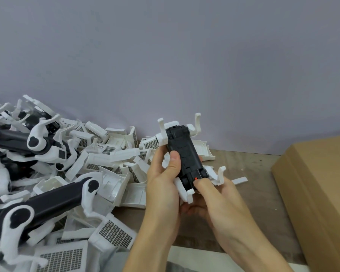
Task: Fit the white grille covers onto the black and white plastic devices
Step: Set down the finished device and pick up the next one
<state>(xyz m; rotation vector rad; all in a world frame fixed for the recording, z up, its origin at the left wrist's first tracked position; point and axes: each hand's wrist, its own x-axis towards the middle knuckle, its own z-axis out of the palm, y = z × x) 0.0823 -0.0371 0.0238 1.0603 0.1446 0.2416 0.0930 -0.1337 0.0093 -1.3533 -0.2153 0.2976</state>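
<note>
I hold one black and white plastic device (185, 152) up over the table, its black underside facing me and its white hooked legs sticking out at the corners. My left hand (163, 185) grips its left side, thumb on the black body. My right hand (218, 195) grips the near end, thumb beside a small orange part. White grille covers (114, 232) lie loose in a heap at the left, among more black and white devices (53, 201).
The heap covers the left part of the wooden table (249, 165) up to the grey wall. A brown cardboard box (320, 185) stands at the right. A small white strip (239, 180) lies on the table beyond my right hand.
</note>
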